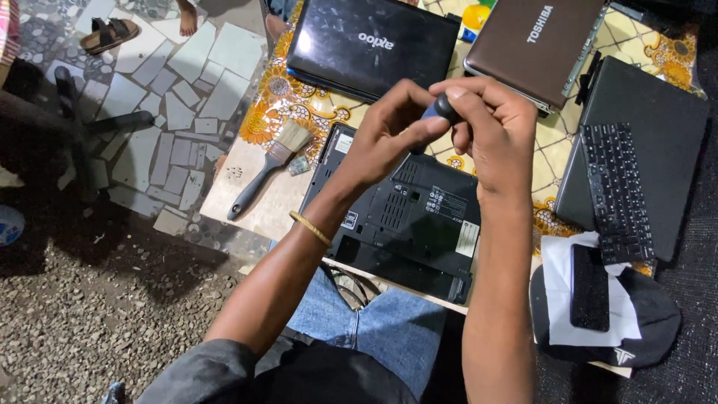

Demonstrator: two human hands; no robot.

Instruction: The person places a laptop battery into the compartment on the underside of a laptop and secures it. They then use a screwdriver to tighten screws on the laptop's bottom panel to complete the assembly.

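Patterned tablecloth (299, 101) covers the work surface. Directly below the fingers lies an upturned black laptop (407, 224). Left hand (385, 138) and right hand (493, 131) both pinch a small dark screwdriver handle (446, 107). Judged step: fitting the tool; next, lower it squarely onto a base screw.

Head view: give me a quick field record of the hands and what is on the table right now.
left hand: pinches the dark tool handle
right hand: grips the same handle from above
below hands: black laptop, underside up
left of it: paintbrush, lying flat
far side: two closed laptops
right: loose keyboard, phone on paper
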